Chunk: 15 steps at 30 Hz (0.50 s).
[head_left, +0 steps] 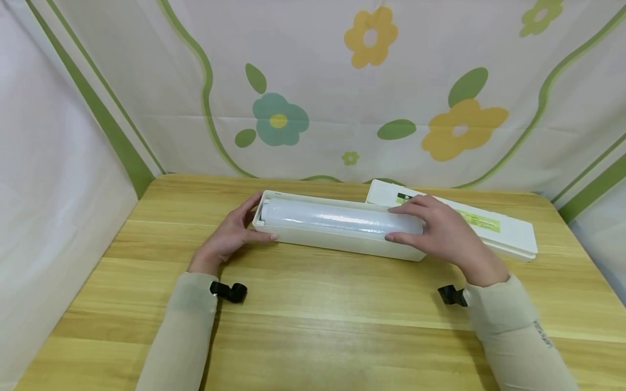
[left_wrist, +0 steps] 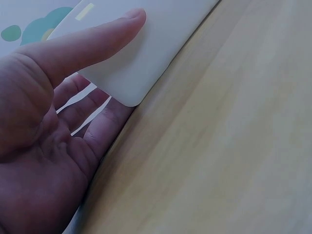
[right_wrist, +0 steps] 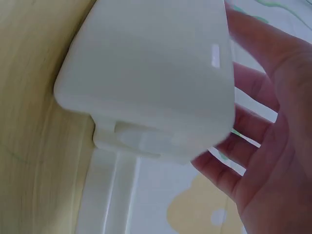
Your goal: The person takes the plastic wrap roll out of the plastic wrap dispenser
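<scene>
A long cream dispenser box [head_left: 337, 247] lies lid-off on the wooden table, its open top facing up. Inside it sits a roll of cling film [head_left: 323, 216], shiny and nearly as long as the box. My left hand [head_left: 233, 234] grips the box's left end, thumb along the near wall and fingers behind the end; the left wrist view shows the thumb [left_wrist: 124, 24] lying flat on the wall. At the other end, my right hand [head_left: 442, 234] holds the roll between thumb and fingers from above. In the right wrist view those fingertips are hidden behind the box wall [right_wrist: 146, 63].
Behind the right hand lies a white lid [head_left: 518, 231] with a green-yellow label, slanting across the table's back right. A flower-printed cloth [head_left: 318, 65] hangs along the back edge. Black wrist mounts [head_left: 237, 293] sit on both sleeves. Bare wooden table [head_left: 332, 336] shows in front of the box.
</scene>
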Each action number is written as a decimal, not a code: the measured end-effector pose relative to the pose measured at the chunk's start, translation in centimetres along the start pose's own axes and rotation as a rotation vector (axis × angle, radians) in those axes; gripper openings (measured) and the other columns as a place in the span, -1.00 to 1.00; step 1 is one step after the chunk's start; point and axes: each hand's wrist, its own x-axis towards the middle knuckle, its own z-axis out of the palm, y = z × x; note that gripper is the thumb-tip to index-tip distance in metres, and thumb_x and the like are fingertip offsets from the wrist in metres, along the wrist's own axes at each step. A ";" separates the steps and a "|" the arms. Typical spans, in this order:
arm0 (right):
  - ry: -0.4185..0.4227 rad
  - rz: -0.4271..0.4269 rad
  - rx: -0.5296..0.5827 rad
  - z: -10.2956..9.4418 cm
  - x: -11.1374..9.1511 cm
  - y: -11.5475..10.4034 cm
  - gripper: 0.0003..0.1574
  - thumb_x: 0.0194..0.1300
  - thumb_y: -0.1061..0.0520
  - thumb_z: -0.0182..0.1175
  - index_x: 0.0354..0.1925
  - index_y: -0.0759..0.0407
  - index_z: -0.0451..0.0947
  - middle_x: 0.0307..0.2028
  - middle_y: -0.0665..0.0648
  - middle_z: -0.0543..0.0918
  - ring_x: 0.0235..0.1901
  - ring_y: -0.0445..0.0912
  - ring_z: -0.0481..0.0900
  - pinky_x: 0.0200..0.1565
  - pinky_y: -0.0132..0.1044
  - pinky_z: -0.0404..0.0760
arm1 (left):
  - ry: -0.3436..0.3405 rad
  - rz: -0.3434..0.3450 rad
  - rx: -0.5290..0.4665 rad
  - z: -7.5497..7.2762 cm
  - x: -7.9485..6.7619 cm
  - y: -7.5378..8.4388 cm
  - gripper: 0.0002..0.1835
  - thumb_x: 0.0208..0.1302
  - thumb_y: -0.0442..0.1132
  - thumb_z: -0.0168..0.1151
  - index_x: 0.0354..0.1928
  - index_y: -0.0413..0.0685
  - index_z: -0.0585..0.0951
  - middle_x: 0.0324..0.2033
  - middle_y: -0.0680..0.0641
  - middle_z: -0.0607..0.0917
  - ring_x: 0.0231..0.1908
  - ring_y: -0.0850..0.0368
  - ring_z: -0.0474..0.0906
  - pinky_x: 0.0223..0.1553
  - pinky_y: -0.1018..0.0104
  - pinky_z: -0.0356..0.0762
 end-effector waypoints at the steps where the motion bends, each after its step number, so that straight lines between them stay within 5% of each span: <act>1: -0.008 0.013 -0.013 0.1 0.1 -0.1 -0.38 0.07 -0.07 0.70 0.08 0.08 0.82 -0.02 0.09 0.81 -0.02 0.06 0.74 -0.01 0.08 0.70 | -0.001 0.000 -0.003 0.0 0.0 0.0 0.25 0.12 -0.39 0.66 0.75 0.27 0.10 0.69 0.03 0.19 0.60 -0.13 0.22 0.56 -0.14 0.24; 8: -0.081 0.112 -0.045 0.4 0.9 -1.0 -0.36 0.13 -0.18 0.66 0.09 0.09 0.81 0.05 0.14 0.83 0.09 0.15 0.75 0.15 0.15 0.67 | -0.002 0.004 -0.015 -0.1 -0.1 0.1 0.25 0.13 -0.41 0.65 0.75 0.28 0.10 0.70 0.03 0.15 0.65 -0.09 0.11 0.63 -0.18 0.12; 15: -0.235 0.200 -0.132 0.2 1.7 -2.2 -0.17 0.22 -0.35 0.55 0.23 0.14 0.73 0.20 0.24 0.77 0.21 0.20 0.69 0.22 0.22 0.62 | 0.002 0.001 -0.003 0.0 0.0 0.1 0.26 0.13 -0.41 0.65 0.75 0.23 0.08 0.69 0.01 0.18 0.58 -0.15 0.21 0.59 -0.19 0.19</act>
